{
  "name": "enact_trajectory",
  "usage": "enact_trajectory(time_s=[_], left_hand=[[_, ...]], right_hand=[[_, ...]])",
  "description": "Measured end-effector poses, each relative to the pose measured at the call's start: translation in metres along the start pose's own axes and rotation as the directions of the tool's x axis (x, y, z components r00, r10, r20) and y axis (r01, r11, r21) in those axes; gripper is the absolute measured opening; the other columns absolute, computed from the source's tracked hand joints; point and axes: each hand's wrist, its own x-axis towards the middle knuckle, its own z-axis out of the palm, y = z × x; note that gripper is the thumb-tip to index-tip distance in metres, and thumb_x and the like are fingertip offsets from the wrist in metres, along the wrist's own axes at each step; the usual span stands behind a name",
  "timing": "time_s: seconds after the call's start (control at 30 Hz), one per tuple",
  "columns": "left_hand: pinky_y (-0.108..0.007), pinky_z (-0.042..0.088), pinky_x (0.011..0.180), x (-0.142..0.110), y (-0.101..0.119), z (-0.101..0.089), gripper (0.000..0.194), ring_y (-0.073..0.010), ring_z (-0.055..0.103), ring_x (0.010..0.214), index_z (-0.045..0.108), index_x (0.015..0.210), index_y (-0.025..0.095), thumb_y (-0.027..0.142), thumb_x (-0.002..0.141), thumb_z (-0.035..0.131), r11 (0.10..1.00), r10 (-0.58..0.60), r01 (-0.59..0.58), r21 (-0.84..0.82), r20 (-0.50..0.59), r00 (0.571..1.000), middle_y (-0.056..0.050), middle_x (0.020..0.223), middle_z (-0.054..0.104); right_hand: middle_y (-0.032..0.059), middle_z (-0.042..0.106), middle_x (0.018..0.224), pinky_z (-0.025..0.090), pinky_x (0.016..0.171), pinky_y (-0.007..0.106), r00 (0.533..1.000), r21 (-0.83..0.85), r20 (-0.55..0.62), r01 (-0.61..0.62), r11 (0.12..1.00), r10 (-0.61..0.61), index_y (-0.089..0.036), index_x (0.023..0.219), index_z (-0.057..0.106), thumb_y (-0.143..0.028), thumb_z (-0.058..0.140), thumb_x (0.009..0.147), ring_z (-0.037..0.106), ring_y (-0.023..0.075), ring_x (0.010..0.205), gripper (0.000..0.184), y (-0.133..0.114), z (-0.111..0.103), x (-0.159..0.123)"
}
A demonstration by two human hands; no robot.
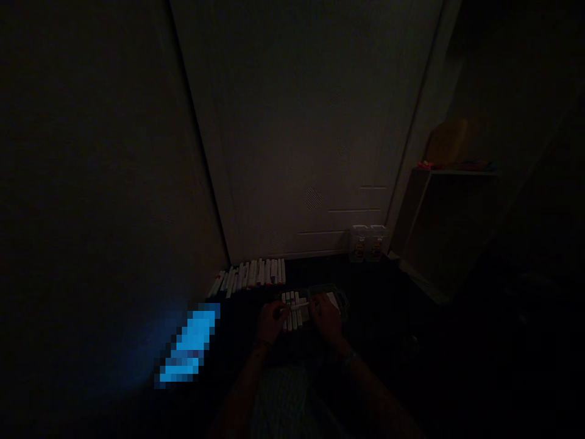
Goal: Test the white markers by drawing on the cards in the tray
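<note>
In the dim light a white marker (300, 304) lies crosswise between my two hands, above a row of upright-pointing white markers (291, 321) in a clear plastic case. My left hand (271, 320) has its fingers closed at the marker's left end. At the other end, my right hand (325, 314) is closed on it in a pinch; the fingertips are hard to make out. The case's open lid (343, 299) extends to the right, partly behind my right hand, with a pale sheet (332, 297) in it.
Several white markers (256, 274) lie side by side along the panel's base at the back left. A glowing, pixelated blue screen (189, 344) is at left. Two clear containers (368, 244) stand at the back right, near a cabinet (450, 225).
</note>
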Motion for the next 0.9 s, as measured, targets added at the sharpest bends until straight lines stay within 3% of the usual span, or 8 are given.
enact_trajectory(time_s=[0.9], left_hand=[[-0.029, 0.044, 0.076, 0.0007, -0.0016, 0.0010, 0.026, -0.0175, 0.055, 0.081, 0.065, 0.081, 0.020, 0.040, 0.073, 0.051, 1.000, -0.008, 0.008, 0.016, 0.002, 1.000, -0.004, 0.081, 0.060]], right_hand=[[0.0025, 0.058, 0.093, 0.038, 0.071, 0.021, 1.000, -0.021, 0.024, 0.012, 1.000, -0.011, -0.023, 0.097, 0.058, -0.029, 0.032, 0.092, 0.056, 0.0130, 0.085, 0.027, 0.0007, -0.0013, 0.0016]])
